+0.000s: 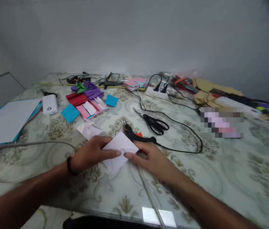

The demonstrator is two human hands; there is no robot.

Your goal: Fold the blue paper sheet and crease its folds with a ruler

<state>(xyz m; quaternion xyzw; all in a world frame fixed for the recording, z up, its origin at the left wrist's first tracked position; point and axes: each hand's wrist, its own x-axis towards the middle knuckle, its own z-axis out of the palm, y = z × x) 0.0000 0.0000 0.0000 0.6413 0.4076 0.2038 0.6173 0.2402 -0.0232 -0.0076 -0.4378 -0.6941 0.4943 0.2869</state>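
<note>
A white square of paper (121, 143) with folded flaps is held low over the table between my two hands. My left hand (96, 149) grips its left side, thumb on top and fingers underneath. On the right side my right hand (151, 159) pinches it the same way, the two thumb tips close together near the middle. Just beyond lies a black glue gun (134, 135) with an orange trigger, partly hidden by the paper. Folded white paper (89, 128) rests beyond my left hand. Black-handled scissors (153, 124) lie partly open beyond my right hand.
Folded coloured papers (82, 101) and a blue square (111, 100) lie at back left. A white power bank (50, 104) and a white pad (10, 119) are left. A power strip (157, 92) stands behind, its black cable (182, 122) looping right. A thin stick (151, 197) points toward me.
</note>
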